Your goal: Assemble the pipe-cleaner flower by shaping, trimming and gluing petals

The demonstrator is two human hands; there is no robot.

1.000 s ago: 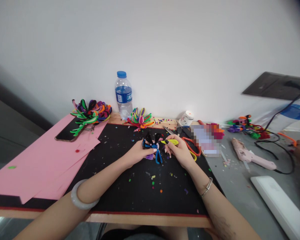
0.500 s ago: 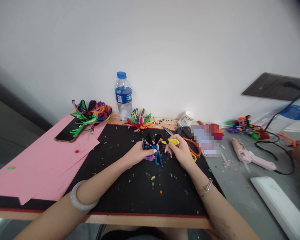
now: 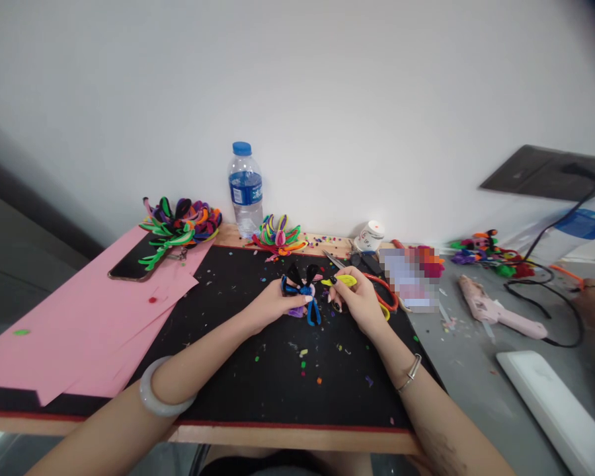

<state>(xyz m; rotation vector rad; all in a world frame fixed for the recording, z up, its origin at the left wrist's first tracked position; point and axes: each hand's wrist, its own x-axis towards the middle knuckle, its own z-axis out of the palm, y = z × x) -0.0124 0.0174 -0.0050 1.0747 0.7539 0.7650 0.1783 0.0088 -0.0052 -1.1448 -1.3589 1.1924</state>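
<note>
From the head view, my left hand is closed in a pinch on the pipe-cleaner flower, low over the black surface, which steadies its black and blue loops, I think. My right hand pinches the yellow loop between thumb and forefinger, its tip toward the flower's centre. The scissors lie just beside my right hand, within easy reach. Finished flowers and the water bottle stand back by the wall, clear of my hands. The glue gun lies well apart on the right.
</note>
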